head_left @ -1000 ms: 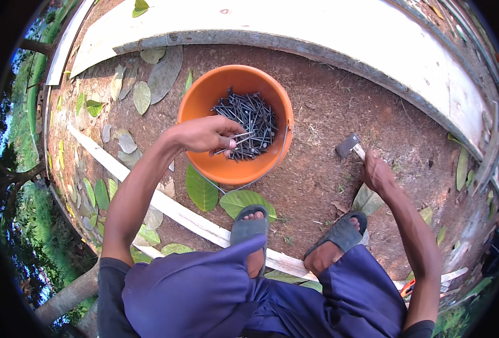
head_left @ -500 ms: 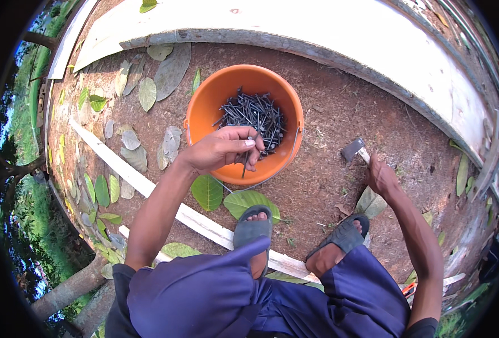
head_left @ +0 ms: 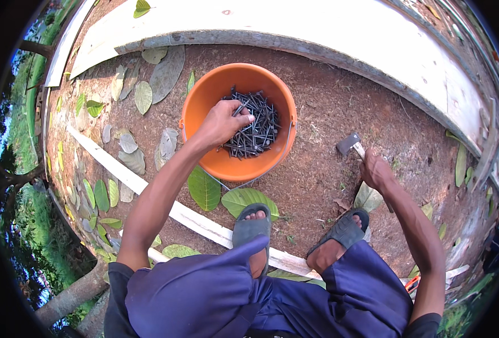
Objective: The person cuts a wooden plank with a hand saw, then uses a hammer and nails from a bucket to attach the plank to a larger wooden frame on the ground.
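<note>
An orange bucket (head_left: 196,107) on the ground holds a heap of dark metal nails (head_left: 255,132). Over the heap, inside the bucket's rim, is my left hand (head_left: 229,118), its thumb and fingers pinched together on what looks like a nail (head_left: 239,109). My right hand (head_left: 378,170) is wrapped round the handle of a hammer (head_left: 349,144), to the right of the bucket. The hammer's dark head points up and left, above the ground, and most of its handle is hidden by my hand.
Wide pale planks (head_left: 294,22) curve across the far side. A narrow wooden strip (head_left: 198,223) runs between the bucket and my sandalled feet (head_left: 252,228). Fallen leaves (head_left: 143,97) lie on the reddish soil (head_left: 317,112). Tree branches (head_left: 72,296) stand at the lower left.
My left hand has moved up and away from me, from the bucket's near rim to over the nails. The right hand and hammer have shifted slightly left, and the hammer has turned a little.
</note>
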`<state>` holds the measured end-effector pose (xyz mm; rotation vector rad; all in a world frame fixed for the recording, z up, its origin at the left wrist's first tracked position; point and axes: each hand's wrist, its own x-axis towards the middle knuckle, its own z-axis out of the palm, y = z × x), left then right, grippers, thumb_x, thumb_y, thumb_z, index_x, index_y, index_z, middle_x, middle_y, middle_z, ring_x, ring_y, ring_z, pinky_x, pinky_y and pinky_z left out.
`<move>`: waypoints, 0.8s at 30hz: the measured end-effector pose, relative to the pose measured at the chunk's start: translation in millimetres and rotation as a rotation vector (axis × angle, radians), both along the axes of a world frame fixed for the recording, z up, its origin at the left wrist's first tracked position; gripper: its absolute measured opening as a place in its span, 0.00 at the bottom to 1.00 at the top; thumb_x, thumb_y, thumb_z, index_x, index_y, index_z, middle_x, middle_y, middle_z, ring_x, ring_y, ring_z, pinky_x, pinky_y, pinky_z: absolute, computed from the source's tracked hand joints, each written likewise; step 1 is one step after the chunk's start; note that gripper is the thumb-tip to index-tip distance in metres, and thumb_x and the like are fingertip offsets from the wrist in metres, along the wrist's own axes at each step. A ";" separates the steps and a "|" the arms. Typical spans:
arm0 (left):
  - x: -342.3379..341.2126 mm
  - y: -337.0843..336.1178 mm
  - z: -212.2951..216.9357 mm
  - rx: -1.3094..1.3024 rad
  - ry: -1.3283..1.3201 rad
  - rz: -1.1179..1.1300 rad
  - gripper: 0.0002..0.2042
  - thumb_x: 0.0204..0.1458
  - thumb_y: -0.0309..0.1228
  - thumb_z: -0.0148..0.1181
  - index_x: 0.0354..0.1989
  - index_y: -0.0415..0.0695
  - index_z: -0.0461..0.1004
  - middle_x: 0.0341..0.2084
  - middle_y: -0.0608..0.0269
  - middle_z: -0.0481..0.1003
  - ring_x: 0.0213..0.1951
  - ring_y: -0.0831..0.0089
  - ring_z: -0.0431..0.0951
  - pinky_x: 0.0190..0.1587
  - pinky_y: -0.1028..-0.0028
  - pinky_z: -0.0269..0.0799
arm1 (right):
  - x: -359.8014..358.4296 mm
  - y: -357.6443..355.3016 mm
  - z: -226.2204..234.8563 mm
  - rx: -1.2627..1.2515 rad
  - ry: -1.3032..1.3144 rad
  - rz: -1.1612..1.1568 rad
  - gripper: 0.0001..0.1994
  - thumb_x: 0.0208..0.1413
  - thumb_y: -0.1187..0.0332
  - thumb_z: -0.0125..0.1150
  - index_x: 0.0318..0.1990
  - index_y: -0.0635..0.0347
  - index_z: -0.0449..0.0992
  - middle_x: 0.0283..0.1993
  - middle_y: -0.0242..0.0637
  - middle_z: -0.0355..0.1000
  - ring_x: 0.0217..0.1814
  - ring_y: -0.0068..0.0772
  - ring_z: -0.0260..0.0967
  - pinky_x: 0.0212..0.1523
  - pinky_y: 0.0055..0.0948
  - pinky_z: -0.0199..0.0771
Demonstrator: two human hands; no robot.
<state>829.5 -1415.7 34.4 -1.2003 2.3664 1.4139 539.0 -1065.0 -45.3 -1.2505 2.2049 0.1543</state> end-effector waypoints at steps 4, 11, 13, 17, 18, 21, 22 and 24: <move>-18.5 -4.1 -3.6 -0.152 0.059 -0.162 0.11 0.50 0.31 0.72 0.34 0.35 0.81 0.28 0.54 0.81 0.31 0.67 0.81 0.39 0.64 0.74 | -9.2 16.3 -24.0 0.060 0.028 0.113 0.13 0.63 0.68 0.50 0.44 0.72 0.62 0.32 0.66 0.75 0.34 0.68 0.77 0.36 0.57 0.77; -17.7 9.0 -28.0 -0.552 0.162 -0.384 0.10 0.53 0.35 0.67 0.37 0.41 0.81 0.32 0.48 0.78 0.37 0.47 0.82 0.44 0.50 0.76 | 6.4 -2.4 2.9 0.075 -0.023 -0.059 0.12 0.63 0.67 0.50 0.44 0.71 0.62 0.35 0.67 0.75 0.40 0.68 0.77 0.42 0.58 0.77; -18.3 11.3 -26.6 -0.562 0.155 -0.434 0.10 0.55 0.35 0.65 0.37 0.42 0.78 0.33 0.50 0.77 0.37 0.47 0.81 0.42 0.50 0.76 | 5.4 0.1 1.8 0.084 -0.018 -0.061 0.12 0.63 0.67 0.50 0.44 0.70 0.62 0.35 0.67 0.75 0.40 0.69 0.77 0.43 0.58 0.76; -18.7 16.1 -28.6 -0.583 0.104 -0.458 0.11 0.57 0.36 0.63 0.38 0.40 0.75 0.34 0.53 0.77 0.40 0.46 0.80 0.41 0.51 0.75 | -1.3 7.5 -10.8 0.094 -0.001 0.029 0.12 0.63 0.67 0.50 0.44 0.70 0.62 0.35 0.67 0.75 0.39 0.69 0.77 0.42 0.59 0.76; -19.3 15.4 -31.5 -0.581 0.116 -0.452 0.12 0.57 0.37 0.64 0.38 0.40 0.74 0.34 0.52 0.77 0.39 0.46 0.80 0.41 0.50 0.75 | -3.7 10.2 -14.4 0.094 0.004 0.065 0.13 0.63 0.67 0.50 0.44 0.70 0.62 0.35 0.67 0.75 0.39 0.69 0.76 0.41 0.59 0.76; -17.7 12.5 -40.1 -0.576 0.163 -0.411 0.13 0.57 0.38 0.64 0.38 0.40 0.73 0.35 0.52 0.77 0.39 0.45 0.80 0.41 0.50 0.75 | -6.7 16.0 -19.8 0.057 0.016 0.085 0.13 0.64 0.67 0.49 0.44 0.71 0.62 0.33 0.66 0.75 0.37 0.68 0.76 0.39 0.58 0.77; -11.5 11.8 -40.5 -0.579 0.176 -0.380 0.13 0.57 0.38 0.64 0.39 0.41 0.73 0.36 0.51 0.78 0.39 0.45 0.80 0.41 0.50 0.75 | -1.3 8.1 -14.2 0.044 0.005 0.072 0.13 0.64 0.67 0.49 0.44 0.71 0.62 0.33 0.65 0.75 0.36 0.68 0.76 0.38 0.58 0.77; -7.9 12.9 -40.5 -0.595 0.221 -0.321 0.13 0.57 0.38 0.64 0.40 0.40 0.74 0.36 0.50 0.78 0.40 0.45 0.80 0.41 0.50 0.75 | 7.1 -1.8 0.5 0.041 -0.030 -0.041 0.13 0.64 0.67 0.49 0.44 0.71 0.61 0.33 0.65 0.75 0.35 0.68 0.76 0.37 0.58 0.77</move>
